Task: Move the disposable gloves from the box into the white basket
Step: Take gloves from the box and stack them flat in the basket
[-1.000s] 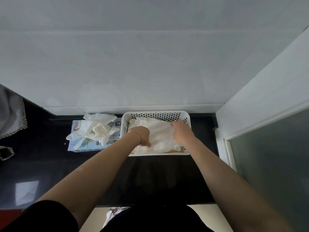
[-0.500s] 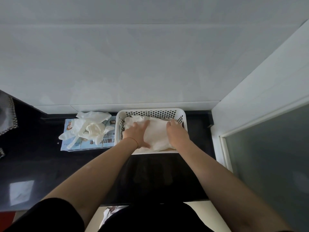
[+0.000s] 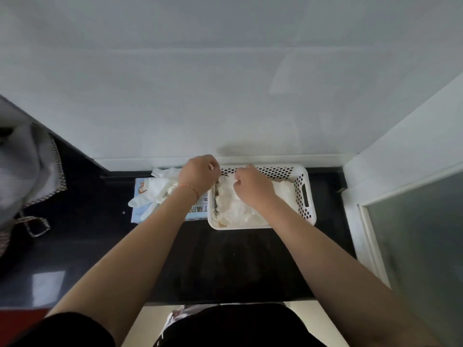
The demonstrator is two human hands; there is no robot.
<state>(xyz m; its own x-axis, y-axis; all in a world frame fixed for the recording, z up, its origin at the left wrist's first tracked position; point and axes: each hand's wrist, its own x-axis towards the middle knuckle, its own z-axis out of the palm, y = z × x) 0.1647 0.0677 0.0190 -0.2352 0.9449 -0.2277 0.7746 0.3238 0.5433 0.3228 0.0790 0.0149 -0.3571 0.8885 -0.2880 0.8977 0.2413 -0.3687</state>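
The left hand (image 3: 199, 174) is curled above the left wall of the white basket (image 3: 304, 194), just right of centre in the frame. Its fingers are bent inward, but whether they pinch a glove edge cannot be told. The right hand (image 3: 253, 186) is also curled, low over the gloves in the basket (image 3: 235, 211), and seems to hold a fold of that pile, though the fingertips are hidden.

Half a second ago both hands lay flat on the pile, pressing it down. Now the left has lifted and drawn back toward the box (image 3: 142, 209), while the right has bunched up at the far rim. By my reading, that batch is settled and the left hand is heading for the next one.

There is one basket, one box touching its left side, and two hands. The gloves form two heaps: one in the basket, and one loose bunch of gloves (image 3: 160, 189) lying on top of the box; single gloves cannot be counted. Both containers sit on the dark surface (image 3: 225, 266). The task is partly done.
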